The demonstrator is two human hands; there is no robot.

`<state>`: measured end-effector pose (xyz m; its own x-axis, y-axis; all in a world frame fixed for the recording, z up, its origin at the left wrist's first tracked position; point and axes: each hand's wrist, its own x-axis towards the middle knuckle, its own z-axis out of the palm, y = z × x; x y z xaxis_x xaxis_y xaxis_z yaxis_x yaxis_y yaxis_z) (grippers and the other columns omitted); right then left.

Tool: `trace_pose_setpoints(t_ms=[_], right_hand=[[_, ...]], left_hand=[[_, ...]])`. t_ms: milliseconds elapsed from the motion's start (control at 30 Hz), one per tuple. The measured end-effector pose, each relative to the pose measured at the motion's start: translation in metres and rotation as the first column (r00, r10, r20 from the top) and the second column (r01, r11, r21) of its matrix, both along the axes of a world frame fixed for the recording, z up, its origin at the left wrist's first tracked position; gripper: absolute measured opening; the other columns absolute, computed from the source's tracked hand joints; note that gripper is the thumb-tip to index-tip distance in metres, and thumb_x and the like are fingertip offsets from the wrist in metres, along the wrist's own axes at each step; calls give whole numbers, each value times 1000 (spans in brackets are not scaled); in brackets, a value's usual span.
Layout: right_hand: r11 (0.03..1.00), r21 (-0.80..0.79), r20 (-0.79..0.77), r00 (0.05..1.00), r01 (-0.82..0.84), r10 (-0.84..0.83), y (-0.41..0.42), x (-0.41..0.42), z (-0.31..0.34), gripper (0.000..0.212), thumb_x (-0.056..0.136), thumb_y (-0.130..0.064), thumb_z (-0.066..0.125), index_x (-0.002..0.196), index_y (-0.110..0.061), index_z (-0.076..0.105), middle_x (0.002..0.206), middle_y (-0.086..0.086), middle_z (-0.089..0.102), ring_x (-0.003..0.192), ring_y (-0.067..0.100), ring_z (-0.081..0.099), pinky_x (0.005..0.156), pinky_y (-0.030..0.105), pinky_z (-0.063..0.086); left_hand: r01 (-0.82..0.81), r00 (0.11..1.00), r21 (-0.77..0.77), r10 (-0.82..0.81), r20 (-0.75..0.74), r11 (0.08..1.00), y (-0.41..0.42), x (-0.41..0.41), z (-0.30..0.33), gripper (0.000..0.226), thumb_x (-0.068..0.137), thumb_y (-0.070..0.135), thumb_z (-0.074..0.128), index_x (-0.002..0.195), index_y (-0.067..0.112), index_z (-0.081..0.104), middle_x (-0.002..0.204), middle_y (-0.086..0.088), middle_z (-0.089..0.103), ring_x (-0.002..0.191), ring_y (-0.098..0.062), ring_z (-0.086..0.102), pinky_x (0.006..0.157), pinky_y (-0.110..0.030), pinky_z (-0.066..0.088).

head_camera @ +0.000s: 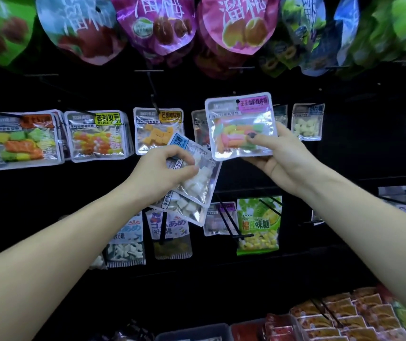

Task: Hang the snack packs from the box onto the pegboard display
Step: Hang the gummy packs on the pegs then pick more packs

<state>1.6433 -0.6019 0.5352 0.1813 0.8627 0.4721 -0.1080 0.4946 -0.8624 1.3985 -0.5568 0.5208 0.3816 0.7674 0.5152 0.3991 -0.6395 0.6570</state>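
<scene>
We face a black pegboard display (295,168) that fills nearly the whole view, its dark hooks carrying rows of snack packs. Along the top edge hang the biggest bags: a row of large pouches (155,23) in green, blue, purple and pink. Below them, at the level of our hands, runs a row of smaller clear packs: an orange-and-green candy pack (22,141) at far left, a yellow-labelled pack (97,136) beside it, a mango-cube pack (157,130) next, and a white-candy pack (307,122) at right. Lower still we see a green durian-candy pack (258,225) on a hook, with two blue-and-white packs (147,232) to its left. At bottom right lies a stack of red and orange packets (339,316).

Our right hand (283,156) is clamped on a pink-labelled pack (241,126) of many-coloured gummies, thumb pressed on its front near the lower right corner and fingers curled behind. We hold it upright in front of the board, covering most of a pack already hanging there; whether its hole sits on a hook we cannot tell.

Our left hand (165,166) grips a couple of white-cube packs (194,183), tilted, fingers curled over their upper part, just left of and below the pink-labelled pack, their corner nearly touching it.
</scene>
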Motion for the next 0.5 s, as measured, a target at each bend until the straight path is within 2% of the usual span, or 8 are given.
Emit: trace_pose_setpoints(t_ms=[33, 67, 100, 167, 233, 267, 333, 500], right_hand=[[1000, 18, 3, 1000, 4, -4, 3, -2, 3, 35, 98, 0, 61, 131, -13, 59, 122, 7, 75, 110, 26, 74, 86, 35, 61], [999, 34, 14, 1000, 9, -10, 5, -5, 5, 36, 98, 0, 61, 131, -13, 59, 123, 8, 75, 110, 26, 74, 85, 35, 61], [999, 47, 27, 999, 16, -17, 7, -7, 6, 36, 97, 0, 61, 132, -12, 60, 123, 9, 74, 110, 27, 74, 85, 35, 60], [997, 70, 42, 999, 19, -22, 9, -8, 5, 38, 97, 1, 61, 132, -11, 59, 123, 10, 74, 110, 29, 73, 84, 36, 59], [996, 85, 32, 999, 9, -12, 9, -8, 2, 37, 97, 2, 60, 132, -11, 60, 120, 10, 75, 107, 27, 75, 83, 36, 60], [996, 90, 25, 1000, 4, -6, 9, -7, 0, 37, 97, 2, 59, 133, -11, 60, 120, 10, 75, 106, 27, 75, 83, 36, 59], [995, 96, 13, 1000, 4, -5, 9, -6, 0, 39, 98, 1, 60, 135, -9, 58, 122, 11, 75, 107, 27, 75, 82, 35, 59], [997, 78, -44, 999, -2, 6, 14, -8, 7, 38, 97, 0, 62, 134, -9, 60, 122, 10, 75, 108, 27, 75, 82, 33, 60]], left_hand=[[-1, 1000, 2, 0, 8, 1000, 1, 2, 1, 13, 94, 31, 76, 100, 20, 72, 105, 16, 66, 101, -40, 66, 100, -55, 51], [-6, 1000, 8, 6, 16, 1000, 3, 3, 2, 12, 94, 32, 76, 99, 21, 72, 107, 20, 64, 90, -35, 67, 93, -46, 56], [-14, 1000, 16, 14, 25, 1000, 7, 3, 2, 12, 94, 33, 76, 98, 22, 72, 109, 23, 61, 88, -31, 66, 80, -30, 57], [-28, 999, 47, 27, 21, 999, 12, 4, 3, 12, 94, 34, 76, 97, 24, 71, 112, 26, 59, 91, -19, 64, 61, -3, 45], [-28, 1000, 65, 27, 9, 997, 13, 4, 3, 12, 93, 33, 76, 97, 24, 71, 113, 27, 57, 95, 4, 59, 68, -4, 39], [-26, 1000, 71, 25, 11, 997, 15, 4, 2, 12, 93, 33, 77, 96, 23, 71, 114, 25, 58, 93, 8, 57, 68, -8, 41], [-26, 1000, 81, 25, 12, 996, 16, 5, 3, 12, 93, 34, 77, 96, 24, 71, 122, 18, 60, 86, 3, 60, 62, -9, 45], [-31, 999, 79, 30, 11, 996, 14, 8, 6, 14, 92, 36, 78, 97, 25, 71, 132, 11, 62, 95, 8, 56, 66, 2, 33]])
